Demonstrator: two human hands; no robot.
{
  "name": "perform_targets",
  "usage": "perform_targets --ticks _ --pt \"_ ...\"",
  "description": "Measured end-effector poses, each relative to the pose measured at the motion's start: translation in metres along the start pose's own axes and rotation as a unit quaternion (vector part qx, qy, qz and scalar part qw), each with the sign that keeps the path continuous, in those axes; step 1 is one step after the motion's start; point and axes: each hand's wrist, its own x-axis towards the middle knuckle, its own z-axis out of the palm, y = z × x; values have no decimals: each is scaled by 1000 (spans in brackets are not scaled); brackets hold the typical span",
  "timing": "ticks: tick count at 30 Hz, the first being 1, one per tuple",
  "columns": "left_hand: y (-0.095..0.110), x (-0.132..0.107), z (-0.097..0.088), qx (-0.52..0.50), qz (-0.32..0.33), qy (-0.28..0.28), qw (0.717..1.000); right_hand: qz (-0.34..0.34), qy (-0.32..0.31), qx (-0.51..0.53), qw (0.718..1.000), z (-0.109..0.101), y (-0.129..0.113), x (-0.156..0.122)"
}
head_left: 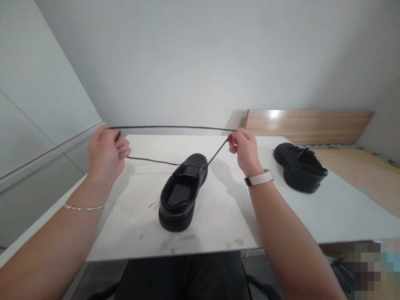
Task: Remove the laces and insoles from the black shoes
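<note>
While the left hand [108,152] curls its fingers round the lace [171,126], the right hand [246,150] pinches it between thumb and fingertips, so that a near-straight span crosses above the shoe [183,191]. That shoe sits upright on the table [134,233], between the forearms, toe pointing away, touched by neither hand; a run of lace reaches each side of it. A harder pull from one side could, I judge, draw the lace unevenly through the shoe, and a sharp tug might skid or twist it, since nothing holds it down. Thin and apparently smooth, the lace could also slip from the right fingertips if that pinch loosened. Where its ends lie I cannot tell. The shoe is black and softly glossy, like leather, with a rounded toe, a thick dark sole and a grey, felt-like insole. Brownish smudges mark the smooth white tabletop around it. Well to the right stands the second shoe [300,168], equally black and chunky, near a wood-grained board [309,125].
</note>
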Motion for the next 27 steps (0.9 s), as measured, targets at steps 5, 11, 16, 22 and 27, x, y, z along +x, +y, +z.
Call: perform_targets --ticks 5,11,16,22,27 --pt "8 -10 8 -30 85 88 992 -104 172 179 963 17 -8 -6" --pt "20 -43 40 -29 63 -80 994 -75 -191 172 964 68 -45 -52" --pt "34 -62 55 -73 -79 -163 981 -202 -205 -3 958 101 -75 -68" --pt "35 -40 13 -28 -105 -87 990 -228 -230 -186 928 89 -69 -70" --pt "6 -34 -34 228 -6 -21 973 -140 -334 -321 875 58 -49 -78"
